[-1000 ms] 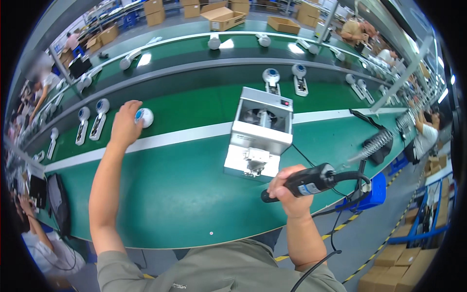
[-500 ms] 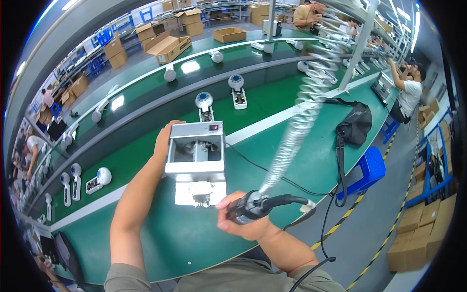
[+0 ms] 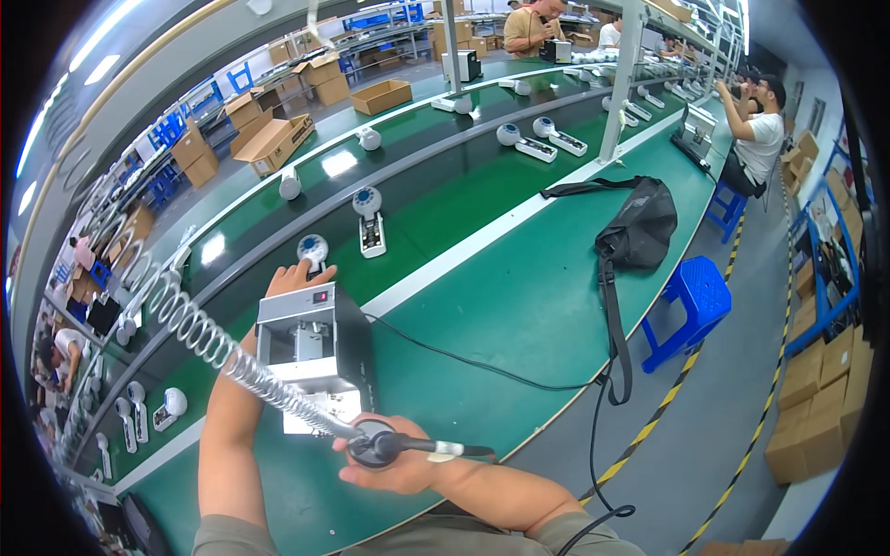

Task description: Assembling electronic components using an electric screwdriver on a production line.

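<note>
My right hand (image 3: 399,465) is wrapped around a dark electric screwdriver (image 3: 375,445), whose cable end faces up and whose tip is hidden. The screwdriver hangs on a coiled metal spring (image 3: 222,347). Just ahead of it stands a grey metal box (image 3: 357,338) with a small red display and a brightly lit white front plate (image 3: 343,404). Reaching past the box's left side, my left hand (image 3: 298,278) has its fingers spread at a white camera-like device (image 3: 313,247) with a round, blue-ringed head. The hand hides that device's lower part.
Another opened white device (image 3: 370,222) lies on the green conveyor, with several more along it. A black bag (image 3: 640,222) and a black cable lie on the green table (image 3: 464,306). A blue stool (image 3: 691,306) stands at right. Other people work further off.
The view has turned right. My left hand has moved from behind the box to the white device. The spring now leans left over the box, with the screwdriver still in my right hand.
</note>
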`<state>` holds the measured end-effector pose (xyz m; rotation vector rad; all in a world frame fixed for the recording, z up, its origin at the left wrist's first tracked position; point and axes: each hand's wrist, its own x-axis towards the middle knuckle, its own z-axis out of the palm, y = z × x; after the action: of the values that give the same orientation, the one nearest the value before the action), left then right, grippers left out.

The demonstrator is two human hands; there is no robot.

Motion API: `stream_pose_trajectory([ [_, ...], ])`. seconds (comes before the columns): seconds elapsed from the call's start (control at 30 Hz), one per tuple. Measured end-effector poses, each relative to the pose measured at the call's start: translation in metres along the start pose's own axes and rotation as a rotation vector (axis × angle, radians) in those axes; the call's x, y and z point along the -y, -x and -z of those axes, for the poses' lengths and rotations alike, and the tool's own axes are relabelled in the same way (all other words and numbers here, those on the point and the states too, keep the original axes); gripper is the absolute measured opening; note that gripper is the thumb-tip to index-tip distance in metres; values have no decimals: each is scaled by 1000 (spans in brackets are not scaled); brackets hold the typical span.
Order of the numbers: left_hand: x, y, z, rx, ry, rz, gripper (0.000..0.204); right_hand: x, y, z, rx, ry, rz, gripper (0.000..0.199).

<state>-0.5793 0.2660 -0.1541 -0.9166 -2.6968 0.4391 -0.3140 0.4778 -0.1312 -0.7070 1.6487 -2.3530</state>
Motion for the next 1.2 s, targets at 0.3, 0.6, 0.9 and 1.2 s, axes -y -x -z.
stream_pose_trajectory([
  [0.3, 51, 114, -61, -512, 412, 838, 45, -5, -2, -3, 37, 31, 61, 31],
  [0.6, -61, 276, 71, -396, 572, 753, 51, -18, -2, 2, 22, -92, 76, 34],
  [0.9, -154, 254, 117, 41, 485, 9, 53, 1, 5, 11, -64, -127, 131, 52],
  [1.2, -124, 251, 94, -145, 561, -151, 46, 52, -22, -4, 40, -23, 526, 35],
])
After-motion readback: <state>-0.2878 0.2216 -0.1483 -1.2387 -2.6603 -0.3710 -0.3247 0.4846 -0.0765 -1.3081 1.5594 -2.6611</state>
